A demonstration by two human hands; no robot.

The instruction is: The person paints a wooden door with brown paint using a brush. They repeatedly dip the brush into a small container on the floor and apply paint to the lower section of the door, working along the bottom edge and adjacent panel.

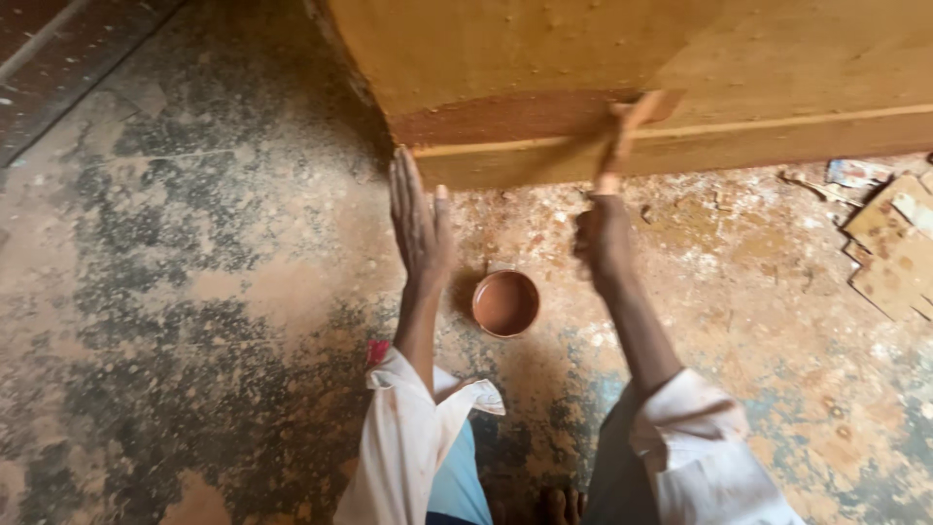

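Head view: The right hand (pixel 603 238) is gripping the handle of a brush (pixel 627 131), closed around it, and is holding the bristle end against the lower front face of a wooden box (pixel 544 58), on a reddish-brown painted patch (pixel 496 119) near the box's bottom-left corner. The left hand (pixel 418 219) is lying open and flat, fingers extended, touching the bottom-left corner of the box. A small bowl (pixel 506 303) of brown paint is sitting on the stained floor (pixel 194 292), between the two forearms. Broken board scraps (pixel 889 248) are lying at the right edge.
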